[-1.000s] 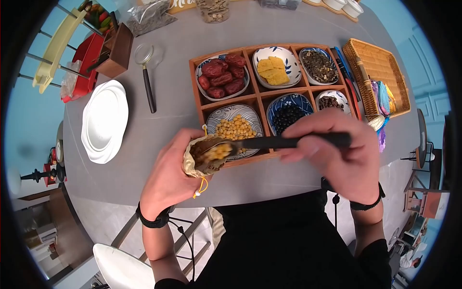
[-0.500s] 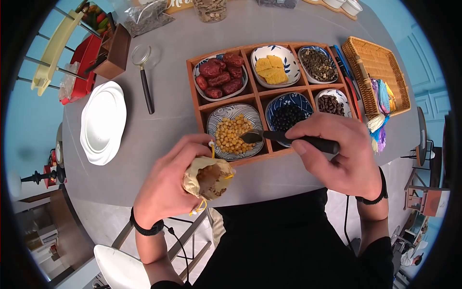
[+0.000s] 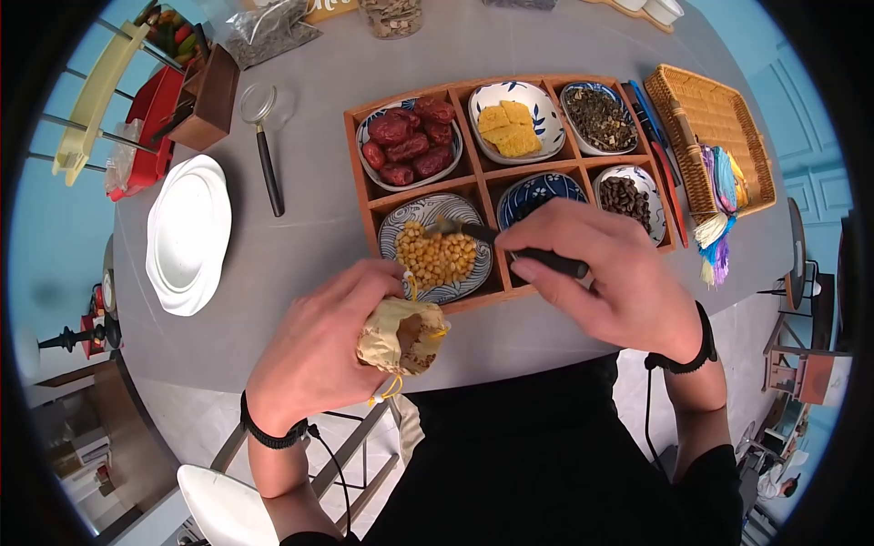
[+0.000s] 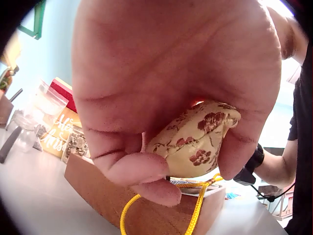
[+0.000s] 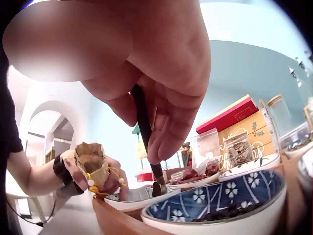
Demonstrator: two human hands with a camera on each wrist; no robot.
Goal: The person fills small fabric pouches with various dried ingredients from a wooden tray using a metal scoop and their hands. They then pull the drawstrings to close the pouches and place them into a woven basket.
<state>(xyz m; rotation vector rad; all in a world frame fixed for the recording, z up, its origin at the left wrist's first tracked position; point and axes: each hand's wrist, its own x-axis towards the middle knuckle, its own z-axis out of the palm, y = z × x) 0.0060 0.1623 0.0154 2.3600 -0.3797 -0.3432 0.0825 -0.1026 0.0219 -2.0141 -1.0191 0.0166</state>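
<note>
My left hand (image 3: pixel 314 337) grips a small cream drawstring pouch (image 3: pixel 401 338) with brown flowers and a yellow cord (image 4: pixel 198 208). Its mouth gapes upward in the head view. In my right hand (image 3: pixel 614 273) is a black-handled spoon (image 3: pixel 555 262), pinched between thumb and fingers. The spoon's metal end is over the yellow kernels (image 3: pixel 442 261) in a grey wave-patterned dish (image 3: pixel 481 273), near the dish's far side. That dish sits in the near left compartment of a wooden tray (image 3: pixel 362 173). A blue flowered bowl (image 5: pixel 215 196) of black beans lies under my right hand, partly hidden.
Other tray dishes hold red dates (image 3: pixel 410 146), yellow slabs (image 3: pixel 510 127), dried leaves (image 3: pixel 599 118) and dark brown beans (image 3: pixel 625 200). A white dish (image 3: pixel 189 237) and a small strainer (image 3: pixel 266 168) are at left. A wicker basket (image 3: pixel 715 146) with tassels (image 3: pixel 724 200) stands at right.
A second ago the spoon was at the pouch mouth with kernels on it. It has since moved back to the kernel dish, and the pouch has shifted slightly nearer my body.
</note>
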